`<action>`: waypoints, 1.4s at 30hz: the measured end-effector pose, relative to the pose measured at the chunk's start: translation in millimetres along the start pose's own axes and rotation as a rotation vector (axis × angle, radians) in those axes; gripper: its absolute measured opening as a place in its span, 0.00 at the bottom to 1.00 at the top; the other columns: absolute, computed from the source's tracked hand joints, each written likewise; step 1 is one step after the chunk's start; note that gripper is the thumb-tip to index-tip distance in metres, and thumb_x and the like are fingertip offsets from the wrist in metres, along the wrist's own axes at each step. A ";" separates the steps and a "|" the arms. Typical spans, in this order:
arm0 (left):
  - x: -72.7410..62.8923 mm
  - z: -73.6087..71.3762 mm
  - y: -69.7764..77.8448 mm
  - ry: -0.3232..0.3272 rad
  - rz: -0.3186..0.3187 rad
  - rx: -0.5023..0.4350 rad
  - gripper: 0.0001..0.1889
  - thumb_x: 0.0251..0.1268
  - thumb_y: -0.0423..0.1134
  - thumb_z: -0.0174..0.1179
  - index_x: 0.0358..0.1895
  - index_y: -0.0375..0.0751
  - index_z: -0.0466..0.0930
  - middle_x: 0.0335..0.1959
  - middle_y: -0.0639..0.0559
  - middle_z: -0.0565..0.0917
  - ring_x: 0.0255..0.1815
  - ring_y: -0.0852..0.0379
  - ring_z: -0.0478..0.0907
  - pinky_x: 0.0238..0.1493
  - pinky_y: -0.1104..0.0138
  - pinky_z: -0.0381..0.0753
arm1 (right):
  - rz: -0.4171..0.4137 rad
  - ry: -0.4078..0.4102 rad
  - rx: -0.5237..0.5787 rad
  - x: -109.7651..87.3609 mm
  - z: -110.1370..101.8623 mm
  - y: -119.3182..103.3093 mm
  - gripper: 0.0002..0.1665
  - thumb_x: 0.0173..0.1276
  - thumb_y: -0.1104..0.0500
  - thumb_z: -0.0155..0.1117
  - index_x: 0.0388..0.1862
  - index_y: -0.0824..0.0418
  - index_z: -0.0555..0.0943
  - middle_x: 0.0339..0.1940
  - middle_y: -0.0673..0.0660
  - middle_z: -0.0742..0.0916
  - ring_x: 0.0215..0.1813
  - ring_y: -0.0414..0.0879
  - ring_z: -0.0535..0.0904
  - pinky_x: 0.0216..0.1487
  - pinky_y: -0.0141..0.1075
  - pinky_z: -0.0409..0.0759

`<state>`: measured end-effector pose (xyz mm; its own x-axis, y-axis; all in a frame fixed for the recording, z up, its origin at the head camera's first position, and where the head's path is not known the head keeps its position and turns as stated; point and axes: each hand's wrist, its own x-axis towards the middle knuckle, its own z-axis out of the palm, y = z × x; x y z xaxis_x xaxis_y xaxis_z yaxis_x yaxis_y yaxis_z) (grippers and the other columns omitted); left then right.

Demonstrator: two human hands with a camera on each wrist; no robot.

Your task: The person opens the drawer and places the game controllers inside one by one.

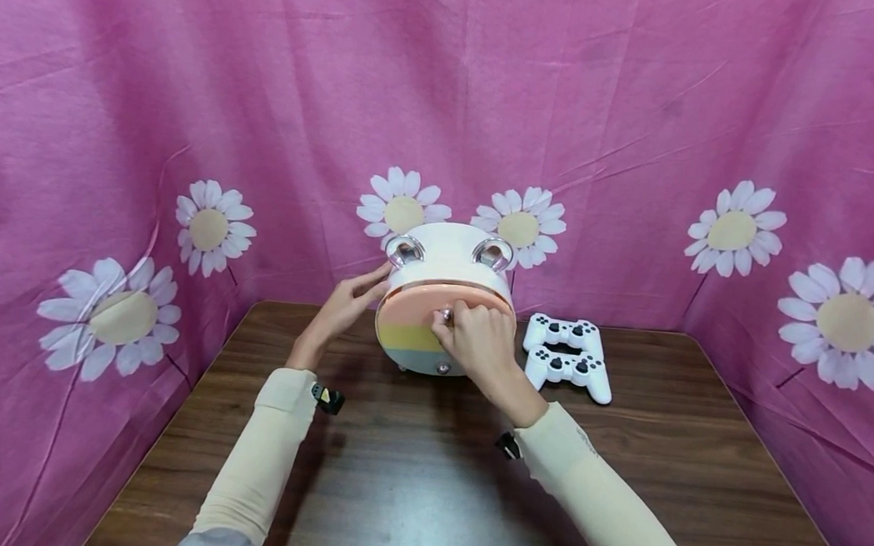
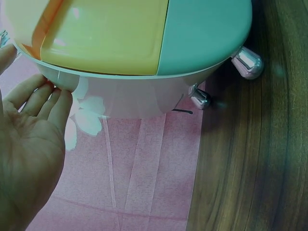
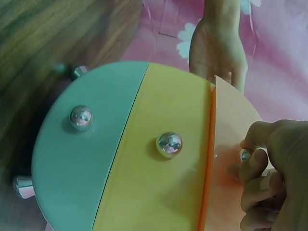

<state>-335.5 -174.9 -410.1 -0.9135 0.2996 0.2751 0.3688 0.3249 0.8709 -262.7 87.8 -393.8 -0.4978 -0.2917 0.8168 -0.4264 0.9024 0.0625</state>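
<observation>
A rounded storage box with a glossy white shell (image 1: 447, 253) stands on short silver feet (image 2: 248, 62). Its front has three drawers: orange (image 3: 232, 118), yellow (image 3: 168, 96) and green (image 3: 103, 96). My right hand (image 1: 481, 338) pinches the round silver knob (image 3: 245, 155) of the orange drawer between thumb and fingers. That drawer front stands out from the yellow one, with an orange edge showing along the gap. My left hand (image 2: 41, 130) rests its nearly straight fingertips against the box's white side, palm turned toward the shell.
Two white game controllers (image 1: 567, 360) lie close together on the wooden table (image 1: 395, 471), right of the box. Two silver rings (image 1: 493, 254) stick up from the box top. A pink cloth (image 1: 305, 90) with daisies hangs behind and at both sides.
</observation>
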 end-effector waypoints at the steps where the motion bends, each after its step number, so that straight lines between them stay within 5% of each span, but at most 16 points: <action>1: 0.0 0.0 0.1 0.000 0.001 0.001 0.29 0.82 0.56 0.59 0.80 0.58 0.71 0.82 0.59 0.70 0.84 0.50 0.64 0.84 0.49 0.66 | 0.007 -0.010 -0.005 1.3 1.2 0.6 0.29 0.68 0.47 0.71 0.12 0.54 0.68 0.07 0.48 0.66 0.10 0.51 0.70 0.10 0.42 0.60; 9: 0.1 -0.2 0.1 -0.005 -0.010 -0.014 0.29 0.81 0.58 0.59 0.80 0.58 0.71 0.82 0.61 0.70 0.86 0.52 0.61 0.85 0.50 0.62 | 0.094 -0.135 0.026 7.7 5.3 1.9 0.29 0.73 0.46 0.67 0.14 0.56 0.70 0.09 0.49 0.68 0.12 0.51 0.70 0.11 0.42 0.60; 24: 0.2 -0.3 -1.8 -0.002 -0.033 0.000 0.29 0.80 0.60 0.58 0.80 0.62 0.71 0.82 0.62 0.70 0.86 0.51 0.60 0.86 0.48 0.60 | 0.144 -0.140 0.060 -3.0 9.1 1.5 0.27 0.76 0.45 0.65 0.20 0.56 0.72 0.09 0.49 0.70 0.12 0.50 0.69 0.11 0.41 0.56; 33: 0.7 -1.1 -1.2 -0.018 -0.056 -0.010 0.27 0.82 0.56 0.58 0.80 0.63 0.69 0.82 0.63 0.68 0.87 0.52 0.59 0.87 0.49 0.60 | 0.206 -0.288 0.162 -20.5 1.4 3.6 0.14 0.75 0.48 0.68 0.39 0.58 0.80 0.11 0.49 0.75 0.15 0.49 0.71 0.14 0.42 0.67; 42: 0.8 -0.9 -0.8 -0.002 -0.035 -0.004 0.29 0.80 0.60 0.58 0.79 0.62 0.71 0.82 0.63 0.69 0.86 0.50 0.60 0.86 0.47 0.60 | 0.250 -0.333 0.144 -41.6 12.6 0.8 0.21 0.77 0.43 0.67 0.28 0.56 0.81 0.13 0.50 0.78 0.16 0.49 0.74 0.15 0.42 0.70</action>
<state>-336.7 -175.8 -410.3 -0.9255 0.2899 0.2438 0.3362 0.3318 0.8814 -251.9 96.7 -434.9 -0.8051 -0.1772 0.5660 -0.3509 0.9117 -0.2138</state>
